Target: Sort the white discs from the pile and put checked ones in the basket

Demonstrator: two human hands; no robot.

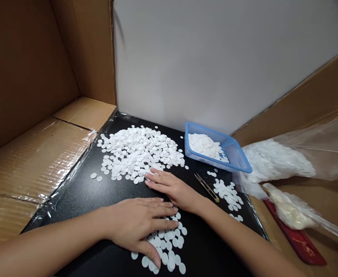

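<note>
My left hand point(145, 223) lies flat with fingers spread over a near patch of white round discs point(171, 246) on the black tabletop point(85, 204). Beyond it, my right hand point(171, 186) has its fingers stretched out, their tips touching the front edge of a large heap of the same discs point(142, 150). Neither hand grips anything; the undersides of both palms are hidden. To the right of my right hand lies a pair of thread snips point(207, 188), beside a small scatter of discs point(229, 194).
A blue plastic basket point(238, 156) partly filled with white discs stands at the back right. Past it are a clear bag of white pieces point(278, 159), a bag of cream-coloured material point(291, 211) and a red flat object point(304, 244). Cardboard point(21, 161) borders the left.
</note>
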